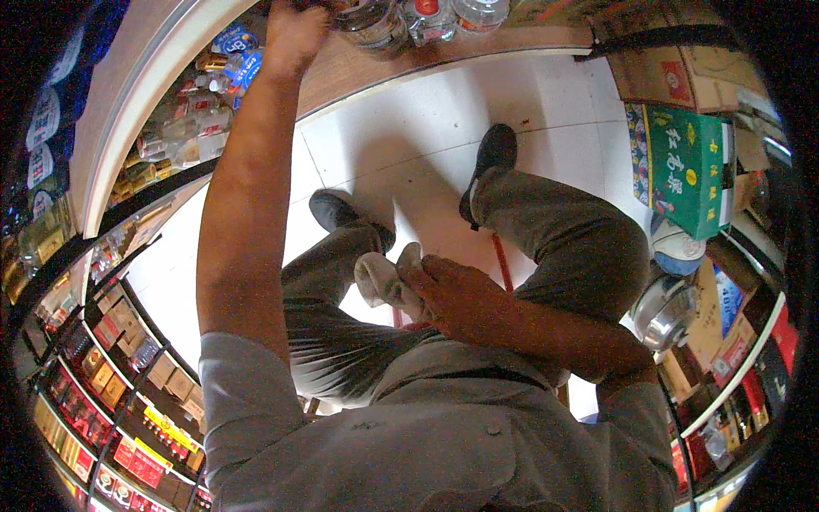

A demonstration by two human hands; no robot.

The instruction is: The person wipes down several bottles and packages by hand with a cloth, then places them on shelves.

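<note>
My left hand (299,37) reaches to the top edge of the view, over a brown wooden shelf board (358,70). Its fingers are partly cut off beside a dark, unclear object, so its hold cannot be told. Just right of it stand a glass jar (371,24), a clear bottle with a red cap (430,20) and another clear container (480,14). Low over my lap, my right hand (445,291) is closed on a crumpled greyish-white cloth (382,280), which sticks out past the fingers.
Clear bottles (192,137) lie on a shelf left of my left forearm. Packed shelves (121,384) curve along the lower left. At right are a green carton (688,169), a blue-and-white cap (678,249), a metal pot (662,313) and cardboard boxes (652,70). My legs rest above white floor tiles (563,96).
</note>
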